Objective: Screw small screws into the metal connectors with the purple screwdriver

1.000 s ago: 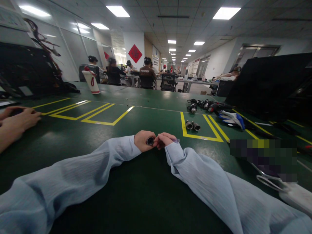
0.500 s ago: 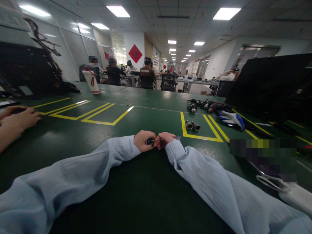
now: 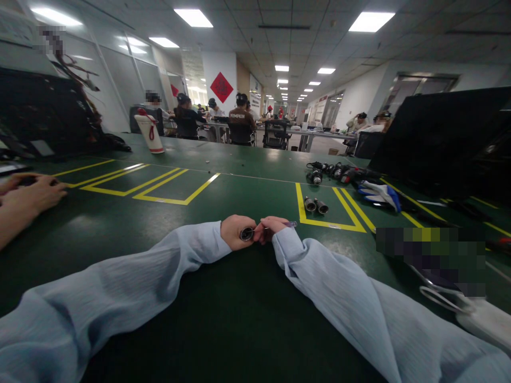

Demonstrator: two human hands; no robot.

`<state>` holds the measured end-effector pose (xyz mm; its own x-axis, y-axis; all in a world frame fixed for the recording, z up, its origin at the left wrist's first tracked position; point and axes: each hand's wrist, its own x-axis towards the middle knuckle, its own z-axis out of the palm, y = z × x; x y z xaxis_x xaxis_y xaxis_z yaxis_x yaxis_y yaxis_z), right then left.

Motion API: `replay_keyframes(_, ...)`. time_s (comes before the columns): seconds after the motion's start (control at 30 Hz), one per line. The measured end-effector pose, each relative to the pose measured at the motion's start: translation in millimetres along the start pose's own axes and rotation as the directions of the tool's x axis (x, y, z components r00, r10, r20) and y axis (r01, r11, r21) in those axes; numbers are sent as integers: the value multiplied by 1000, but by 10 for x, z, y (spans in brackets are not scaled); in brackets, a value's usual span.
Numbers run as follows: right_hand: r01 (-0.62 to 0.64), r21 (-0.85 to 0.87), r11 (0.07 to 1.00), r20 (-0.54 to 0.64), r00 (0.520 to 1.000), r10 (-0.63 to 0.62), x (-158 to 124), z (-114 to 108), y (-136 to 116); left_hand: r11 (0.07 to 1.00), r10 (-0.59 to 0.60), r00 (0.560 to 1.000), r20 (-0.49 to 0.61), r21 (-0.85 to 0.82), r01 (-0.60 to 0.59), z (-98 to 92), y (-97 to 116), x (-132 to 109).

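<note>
My left hand (image 3: 235,232) is closed around a round metal connector (image 3: 246,233), its dark open face turned towards me. Between the fingers of my right hand (image 3: 271,229) is a thin screwdriver, whose clear purplish handle (image 3: 293,224) sticks out past the wrist side. Its slim shaft reaches the connector's face; whether the tip sits inside cannot be made out. Both hands meet just above the green table. Two similar metal connectors (image 3: 315,206) lie side by side within a yellow taped outline to the right.
Further back on the right lie several dark cabled connectors (image 3: 335,173) and a blue-and-white glove (image 3: 379,194). A white cup (image 3: 150,133) stands at the far left. Another person's hand (image 3: 35,194) rests at the left edge. A white cabled object (image 3: 485,319) lies at right.
Both hands and the connector have shifted very slightly to the right. The connector's face has tilted a little; the grip is the same.
</note>
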<state>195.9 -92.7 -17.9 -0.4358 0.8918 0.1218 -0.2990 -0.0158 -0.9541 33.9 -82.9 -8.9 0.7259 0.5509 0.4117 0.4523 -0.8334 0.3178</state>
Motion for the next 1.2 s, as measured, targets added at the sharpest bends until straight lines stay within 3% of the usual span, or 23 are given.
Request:
replay_keyframes(0.1, -69, 53, 996, 44, 997, 66, 17, -35, -21, 999, 18, 1000, -18, -41, -18, -4, -1, 4)
replay_keyframes(0.37, -95, 121, 988, 92, 992, 84, 76, -39, 6, 998, -14, 995, -101, -65, 7, -5, -2, 6)
replay_keyframes(0.6, -10, 101, 995, -17, 1000, 12, 50, -10, 53, 998, -55, 989, -138, -24, 52, 3, -34, 8)
replay_keyframes(0.87, -56, 71, 996, 53, 997, 52, 57, -32, 32, 999, -17, 998, -57, -40, 15, 6, 1, 0)
replay_keyframes(1.2, -64, 92, 994, 136, 989, 51, 82, -48, -3, 989, -18, 998, -59, -148, 9, -2, -20, 11)
